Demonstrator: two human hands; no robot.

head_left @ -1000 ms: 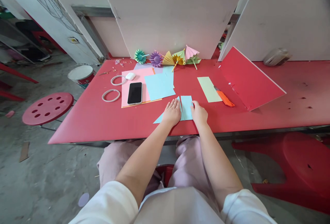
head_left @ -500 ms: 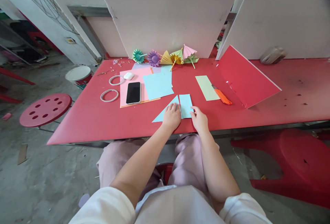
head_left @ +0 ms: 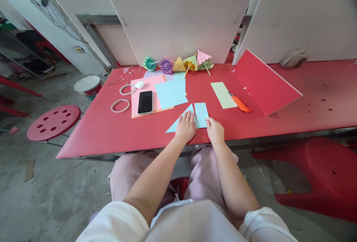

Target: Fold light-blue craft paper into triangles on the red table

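My left hand [head_left: 186,126] lies flat with its fingers stretched over a light blue paper triangle [head_left: 174,126], pressing it on the red table. Beside it, a light blue paper strip [head_left: 201,115] lies with a narrow gap between its upper part and the triangle. The fingers of my right hand [head_left: 215,130] are pinched at the strip's right edge, near its lower corner. Farther off, a light blue paper sheet [head_left: 170,94] rests on pink paper [head_left: 136,109]. To the right are a pale green paper strip [head_left: 224,95] and an orange utility knife [head_left: 241,103], whose tip touches that strip.
Folded paper umbrellas [head_left: 191,62] line the wall. A phone [head_left: 145,102], a white earbud case [head_left: 140,85] and two tape rolls [head_left: 120,105] are at the left. A red board [head_left: 266,82] stands tilted at the right. Stools [head_left: 54,123] flank the table [head_left: 92,141].
My right hand's fingers have closed in on the blue strip's right edge. My left hand stays on the triangle, its fingers slightly more spread. The camera view has shifted a little.
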